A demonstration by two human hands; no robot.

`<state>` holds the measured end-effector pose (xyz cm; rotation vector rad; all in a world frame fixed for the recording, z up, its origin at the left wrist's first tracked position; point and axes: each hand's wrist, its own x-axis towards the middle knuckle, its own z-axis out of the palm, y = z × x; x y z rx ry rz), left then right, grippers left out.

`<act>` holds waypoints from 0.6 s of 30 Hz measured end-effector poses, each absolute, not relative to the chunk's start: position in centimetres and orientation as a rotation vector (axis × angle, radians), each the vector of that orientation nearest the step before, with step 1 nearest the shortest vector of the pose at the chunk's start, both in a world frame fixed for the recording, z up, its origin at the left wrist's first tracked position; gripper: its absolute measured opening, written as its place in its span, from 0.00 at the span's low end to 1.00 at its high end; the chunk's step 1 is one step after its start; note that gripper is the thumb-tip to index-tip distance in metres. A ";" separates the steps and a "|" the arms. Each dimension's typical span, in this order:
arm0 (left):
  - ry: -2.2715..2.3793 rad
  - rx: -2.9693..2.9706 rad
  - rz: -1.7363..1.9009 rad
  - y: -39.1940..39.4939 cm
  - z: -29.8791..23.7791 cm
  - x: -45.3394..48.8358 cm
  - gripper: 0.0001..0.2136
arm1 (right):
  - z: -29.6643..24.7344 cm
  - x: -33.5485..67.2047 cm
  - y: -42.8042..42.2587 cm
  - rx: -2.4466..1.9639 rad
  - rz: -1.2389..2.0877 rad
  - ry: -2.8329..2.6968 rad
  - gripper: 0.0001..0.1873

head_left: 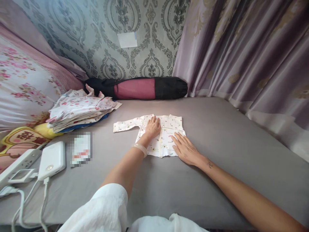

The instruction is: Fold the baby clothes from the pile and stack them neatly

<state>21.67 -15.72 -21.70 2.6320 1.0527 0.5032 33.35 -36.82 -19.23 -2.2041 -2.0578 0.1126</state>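
A small white baby shirt (166, 129) with a tiny print lies flat in front of me, its left-hand sleeve (126, 125) stretched out to the side. On the right side no sleeve sticks out. My left hand (153, 126) rests flat on the upper middle of the shirt, fingers extended. Against the shirt's lower right edge lies my right hand (185, 149), palm down with fingers spread over the cloth. Neither hand grips anything.
The shirt is on a grey-covered bed (229, 145). At left are a stack of folded clothes (80, 108), a white power bank (52, 160), a power strip (21, 164) with cables and a blurred packet (81, 149). A black and pink rolled bag (135, 88) lies along the wall.
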 end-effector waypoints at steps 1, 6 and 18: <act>1.061 2.617 0.501 -15.8 -21.7 21.6 0.20 | -19.0 33.3 -36.4 -2.216 0.111 -2.049 0.29; 1.078 2.603 0.379 -17.3 -21.6 20.1 0.25 | -18.3 33.2 -31.2 -2.279 0.136 -1.911 0.29; 1.002 2.507 0.573 -17.4 -18.5 11.5 0.17 | -19.4 29.5 -22.6 -2.220 0.242 -1.897 0.33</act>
